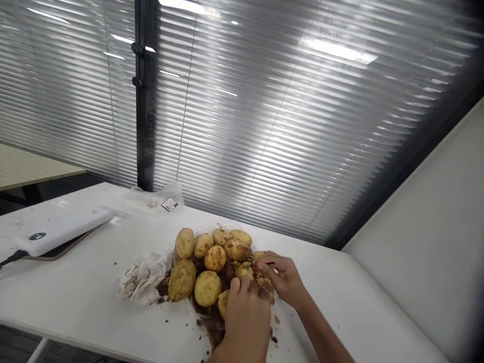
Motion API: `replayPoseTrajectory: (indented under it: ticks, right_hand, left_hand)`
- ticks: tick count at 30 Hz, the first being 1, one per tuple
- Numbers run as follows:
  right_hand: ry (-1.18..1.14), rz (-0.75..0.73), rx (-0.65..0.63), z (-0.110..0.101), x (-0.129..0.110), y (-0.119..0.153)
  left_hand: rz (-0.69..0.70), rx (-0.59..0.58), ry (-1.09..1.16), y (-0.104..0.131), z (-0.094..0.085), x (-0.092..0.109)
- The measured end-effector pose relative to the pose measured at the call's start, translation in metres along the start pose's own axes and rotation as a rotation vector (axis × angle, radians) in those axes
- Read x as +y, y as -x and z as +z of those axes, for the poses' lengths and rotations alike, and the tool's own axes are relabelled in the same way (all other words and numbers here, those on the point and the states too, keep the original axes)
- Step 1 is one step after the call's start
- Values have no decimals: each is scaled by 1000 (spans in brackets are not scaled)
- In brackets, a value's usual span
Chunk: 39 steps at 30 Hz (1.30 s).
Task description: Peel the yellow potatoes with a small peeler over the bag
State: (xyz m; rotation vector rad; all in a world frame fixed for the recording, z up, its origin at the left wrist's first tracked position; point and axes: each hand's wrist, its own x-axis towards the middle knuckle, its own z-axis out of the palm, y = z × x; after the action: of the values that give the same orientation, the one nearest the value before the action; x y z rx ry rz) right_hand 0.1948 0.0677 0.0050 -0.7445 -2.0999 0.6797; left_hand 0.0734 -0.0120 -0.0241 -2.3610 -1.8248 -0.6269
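Several potatoes [207,288] lie in a pile on the white table, with dark brown scraps and peelings [227,272] among and under them. At the pile's right side, my right hand [283,277] pinches a thin dark object [269,263], too small to identify. My left hand [247,315] is at the near side of the pile, its fingers bent down against a yellowish potato [223,304]; its fingertips are partly hidden and what they hold cannot be made out. Yellowish broken pieces [265,283] lie between the two hands.
Crumpled white tissue [145,278] sits left of the potatoes. A white device [70,232] with a cable lies at the table's left. A clear plastic bag with a label [169,203] is at the back edge, before window blinds [242,111]. Small crumbs dot the white table [94,297].
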Motion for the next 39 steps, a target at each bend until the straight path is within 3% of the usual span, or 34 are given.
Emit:
replayPoseTrajectory:
  ticks: [6, 10, 15, 19, 23, 25, 28, 33, 37, 39]
  right_hand:
    - [-98, 100, -67, -1, 1, 0]
    - [-97, 136, 31, -2, 2, 0]
    - [-175, 168, -58, -3, 7, -1]
    - [-161, 199, 66, -5, 11, -2]
    - [-241, 206, -52, -4, 13, -1]
    - [-250, 222, -46, -3, 15, 0]
    - [-237, 248, 56, -3, 15, -1]
    - [-291, 235, -28, -3, 12, -2]
    - [-232, 227, 80, -2, 11, -2]
    - [-262, 225, 46, -2, 11, -2]
  left_hand:
    - [9, 22, 20, 2, -1, -2]
    - [-1, 28, 21, 3, -1, -2]
    - [11, 68, 0, 3, -1, -3]
    - [22, 72, 9, 3, 0, -4]
    - [40, 107, -20, 4, 3, -4]
    - [43, 115, -19, 4, 4, -4]
    - [31, 106, 5, 3, 4, -4]
    - [39, 82, -30, 3, 3, -4]
    - [25, 32, -4, 2, 1, -4]
    - [14, -36, 6, 0, -4, -3]
